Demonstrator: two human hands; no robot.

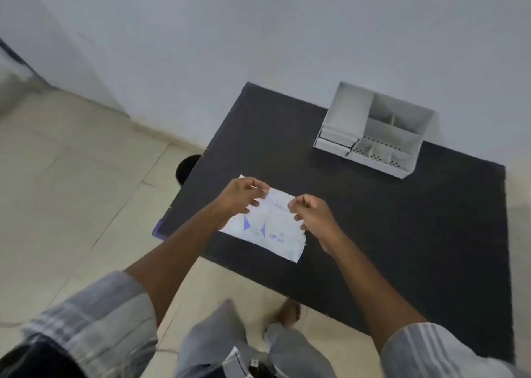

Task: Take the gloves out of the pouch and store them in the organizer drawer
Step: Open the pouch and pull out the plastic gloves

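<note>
A flat white pouch [268, 228] with blue print lies near the front left of the dark table [373, 219]. My left hand [242, 195] pinches the pouch's far edge at its left part. My right hand [313, 212] pinches the same edge further right, fingers curled. No gloves show outside the pouch. The white organizer [373, 131] stands at the table's far right by the wall, with open top compartments and a small drawer [334, 142] low on its left front; the drawer looks closed.
The table stands against a pale wall. Beige tiled floor lies to the left and in front. A dark round object [188, 168] sits on the floor by the table's left edge. My legs and a bare foot [288, 311] are below the front edge.
</note>
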